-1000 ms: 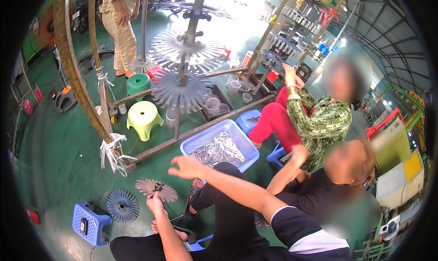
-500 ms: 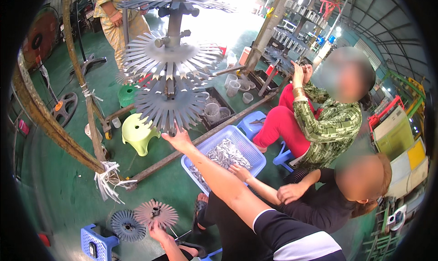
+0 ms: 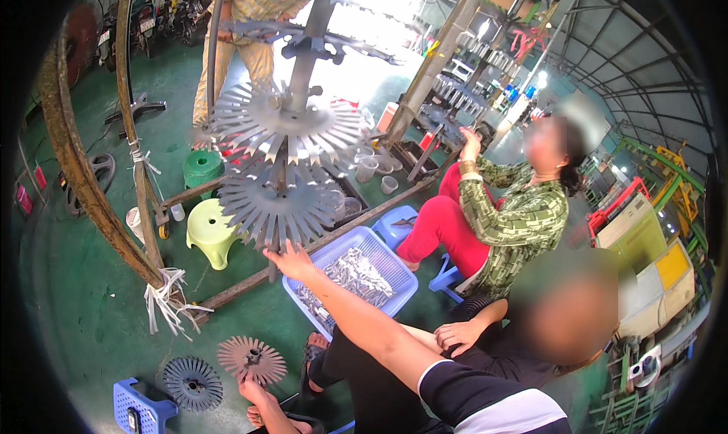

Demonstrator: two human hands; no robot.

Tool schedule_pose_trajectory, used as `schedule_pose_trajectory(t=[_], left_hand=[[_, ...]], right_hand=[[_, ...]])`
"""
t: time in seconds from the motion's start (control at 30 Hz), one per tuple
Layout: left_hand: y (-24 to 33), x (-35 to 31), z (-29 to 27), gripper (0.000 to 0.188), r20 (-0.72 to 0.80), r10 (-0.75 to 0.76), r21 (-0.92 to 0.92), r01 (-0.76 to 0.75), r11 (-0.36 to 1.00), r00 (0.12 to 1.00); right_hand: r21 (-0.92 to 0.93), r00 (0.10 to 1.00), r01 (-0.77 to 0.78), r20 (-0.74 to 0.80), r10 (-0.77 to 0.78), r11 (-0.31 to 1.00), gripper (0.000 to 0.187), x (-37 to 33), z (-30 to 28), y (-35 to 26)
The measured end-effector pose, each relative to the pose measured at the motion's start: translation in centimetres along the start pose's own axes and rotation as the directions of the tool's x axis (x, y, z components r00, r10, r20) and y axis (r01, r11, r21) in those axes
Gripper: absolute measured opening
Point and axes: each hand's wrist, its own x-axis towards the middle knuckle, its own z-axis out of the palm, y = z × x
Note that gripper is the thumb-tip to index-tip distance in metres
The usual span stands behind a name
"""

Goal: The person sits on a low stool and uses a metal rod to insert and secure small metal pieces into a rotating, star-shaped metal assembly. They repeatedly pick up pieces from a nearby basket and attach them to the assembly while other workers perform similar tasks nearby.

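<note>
my left hand (image 3: 255, 391) is gripping a brown disc (image 3: 263, 364), my right hand (image 3: 293, 265) is hanging part-open by a mounted grey disc (image 3: 282, 209), contact unclear

Daylight glares, blown out, through the wide white opening (image 3: 381, 11); straight edges curve toward the black fisheye rim; blur masks two co-workers' heads (image 3: 567, 305).

The green floor (image 3: 83, 282) spreads beneath a curved, ribbed roof (image 3: 637, 70). White daylight (almost blinding) pours through a wide opening (image 3: 375, 9); motorbikes (image 3: 142, 23) stand at upper left, and a pale yellow stool (image 3: 209, 239) sits near a green stool (image 3: 203, 178).
</note>
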Motion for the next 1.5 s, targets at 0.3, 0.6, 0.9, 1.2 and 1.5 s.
schedule_pose_trajectory(t=[0.3,0.6,0.9,1.2,1.5], left_hand=[[0.1,-1.4,1.3,0.023,0.065,-0.04,-0.275,0.057,0.96,0.997],[-1.7,1.1,-0.6,0.018,0.104,-0.068,-0.367,0.102,0.925,0.992],[-1.7,1.1,1.8,0.008,0.053,-0.167,-0.403,0.175,0.898,0.984],[-1.5,0.5,3.4,0.026,0.131,-0.227,-0.362,0.26,0.895,0.965],[-4.1,2.2,3.6,0.024,0.219,-0.229,-0.384,0.3,0.873,0.948]], right_hand=[[0.439,0.948,-0.317,0.157,0.276,0.841,0.076,-5.8,-4.9,-5.9],[0.475,0.969,-0.236,0.18,0.169,0.848,0.085,-7.8,-6.7,-9.6],[0.382,0.948,-0.22,0.301,0.105,0.898,0.075,-8.0,-8.4,-11.2],[0.653,0.97,-0.242,0.139,0.201,0.718,0.033,-8.0,-9.3,-11.8],[0.649,0.975,-0.222,0.152,0.162,0.728,0.03,-7.4,-9.2,-12.0]])
